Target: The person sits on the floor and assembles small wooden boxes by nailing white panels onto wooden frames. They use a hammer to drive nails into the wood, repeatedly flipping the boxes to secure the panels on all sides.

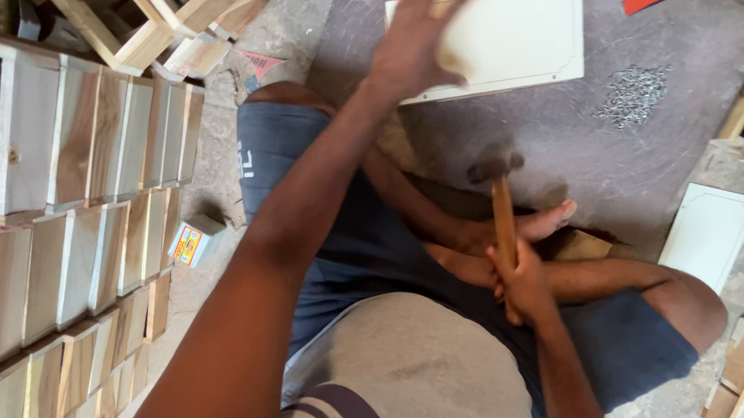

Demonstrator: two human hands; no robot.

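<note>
We take the white panel (514, 34) on the grey mat (571, 154) as landmark. Our left hand (417, 36) lies on its near-left corner, fingers spread. Our right hand (521, 283) sits well nearer us, fingers wrapped around the hammer (501, 201), handle pointing toward the panel. Nails (633, 95) lie right of it.

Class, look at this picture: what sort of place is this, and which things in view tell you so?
Probably a small woodworking shop, worked on the floor. The right hand holds a hammer, a pile of nails lies on the mat, and rows of wooden boxes are stacked alongside.
</note>
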